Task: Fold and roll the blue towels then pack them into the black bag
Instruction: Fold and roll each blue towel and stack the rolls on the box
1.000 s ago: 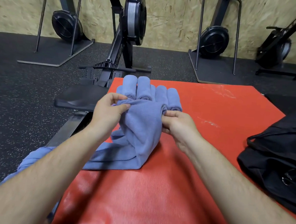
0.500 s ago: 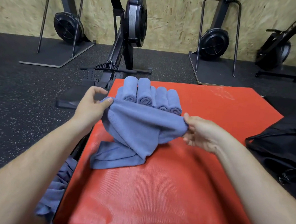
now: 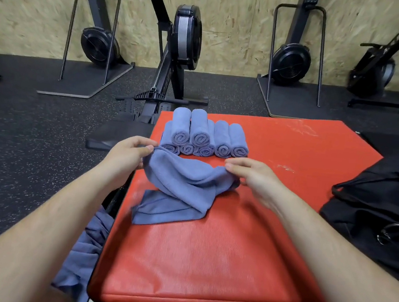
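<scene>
Quick progress check from us. We count seven rolled blue towels (image 3: 205,136) stacked at the far end of the red padded vinyl block (image 3: 206,262), five on the bottom row and two riding on top. So a good chunk of the folding and rolling looks done. Packing hasn't started as far as we can see: the black fabric bag (image 3: 379,206) sits slumped off to the right of the block, well apart from the rolls, and nothing blue shows in it. There's also a heap of blue cloth (image 3: 87,249) hanging down by the block's near-left side, so we'd guess more towels are waiting.

The one in hand is a loose blue terry towel (image 3: 185,183), just in front of the stack. Our left hand (image 3: 129,153) pinches its left top corner between thumb and fingertips. Our right hand (image 3: 250,175) has its fingers curled over the bunched right end, holding it. It's neither folded nor rolled yet; we'd call this the spread-it-out stage.

Orientation: the held top edge runs left to right between the hands, sagging in the middle, and the rest drapes down onto the block with its tail trailing toward the near left. The finished rolls lie the other way, long axes pointing away from us toward the black rowing machine (image 3: 180,38), spiral ends facing us.
</scene>
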